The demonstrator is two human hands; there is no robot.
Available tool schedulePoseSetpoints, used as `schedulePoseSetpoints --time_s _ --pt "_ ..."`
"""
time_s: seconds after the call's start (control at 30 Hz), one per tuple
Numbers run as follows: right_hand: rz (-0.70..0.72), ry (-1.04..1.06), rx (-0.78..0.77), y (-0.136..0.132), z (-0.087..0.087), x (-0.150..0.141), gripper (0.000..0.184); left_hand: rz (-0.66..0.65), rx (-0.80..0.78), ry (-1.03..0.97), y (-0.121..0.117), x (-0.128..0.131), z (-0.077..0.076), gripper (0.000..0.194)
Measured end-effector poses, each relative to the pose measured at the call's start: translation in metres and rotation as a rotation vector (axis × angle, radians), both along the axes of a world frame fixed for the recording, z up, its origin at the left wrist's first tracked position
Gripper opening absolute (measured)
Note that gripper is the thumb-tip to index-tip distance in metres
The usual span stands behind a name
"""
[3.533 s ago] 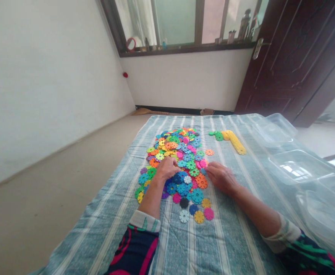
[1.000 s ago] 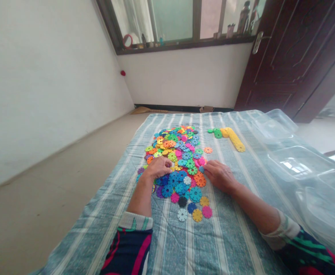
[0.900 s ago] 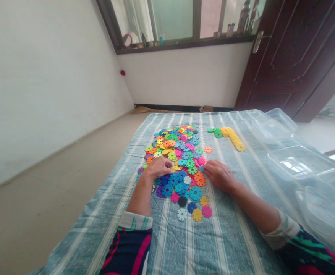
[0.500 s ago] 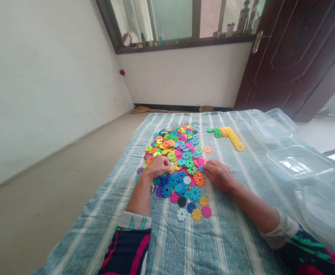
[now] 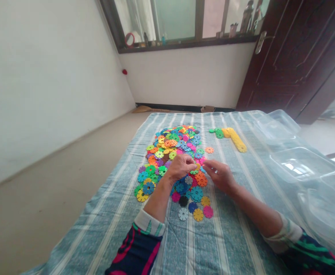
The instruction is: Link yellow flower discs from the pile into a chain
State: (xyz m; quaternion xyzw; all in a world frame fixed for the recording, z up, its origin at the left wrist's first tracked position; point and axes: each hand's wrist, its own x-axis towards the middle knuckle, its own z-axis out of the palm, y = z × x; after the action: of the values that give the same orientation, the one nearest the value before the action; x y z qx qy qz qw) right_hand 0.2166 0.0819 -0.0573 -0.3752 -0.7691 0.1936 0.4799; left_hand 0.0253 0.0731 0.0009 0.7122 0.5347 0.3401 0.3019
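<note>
My left hand [image 5: 181, 167] is over the right half of a heap of colourful notched plastic discs [image 5: 170, 143], thumb and fingertips pinched on a small yellow disc [image 5: 197, 167]. Just to its right, my right hand [image 5: 221, 176] hovers at the heap's edge with its fingertips together at a small blue disc [image 5: 203, 169], mostly hidden. The fingertips of both hands are close to each other. Below them lie a large orange disc [image 5: 201, 178] and a teal one [image 5: 196, 194]. Several loose discs, among them a pale one [image 5: 183, 214], are at the near end.
A joined row of yellow discs [image 5: 237, 141] with green discs [image 5: 219, 133] lies flat at the far right. Clear plastic containers [image 5: 296, 162] stand along the table's right side. A striped cloth [image 5: 112, 229] covers the table. Beyond are a window ledge and a dark door [image 5: 287, 57].
My left hand has moved right from the heap's left part toward my right hand, bringing the yellow disc. My right hand has stayed nearly in place. The view has shifted slightly.
</note>
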Motion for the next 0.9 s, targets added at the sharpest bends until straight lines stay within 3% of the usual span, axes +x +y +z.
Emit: schedulePoseSetpoints --time_s 0.27,0.53,0.77,0.9 --pt "0.019 0.072 -0.201 -0.002 0.001 0.001 0.022 -0.028 0.068 -0.023 -0.003 0.017 -0.01 0.015" --pt "0.07 0.031 -0.247 0.001 0.001 0.002 0.018 -0.076 0.069 0.045 -0.001 0.013 -0.006 0.019" --pt "0.028 0.027 -0.257 0.002 0.005 0.005 0.016 0.135 0.058 0.289 0.007 -0.026 0.007 0.018" --pt "-0.015 0.067 -0.258 0.017 0.011 0.016 0.018 0.352 0.097 0.395 0.012 -0.043 0.007 0.021"
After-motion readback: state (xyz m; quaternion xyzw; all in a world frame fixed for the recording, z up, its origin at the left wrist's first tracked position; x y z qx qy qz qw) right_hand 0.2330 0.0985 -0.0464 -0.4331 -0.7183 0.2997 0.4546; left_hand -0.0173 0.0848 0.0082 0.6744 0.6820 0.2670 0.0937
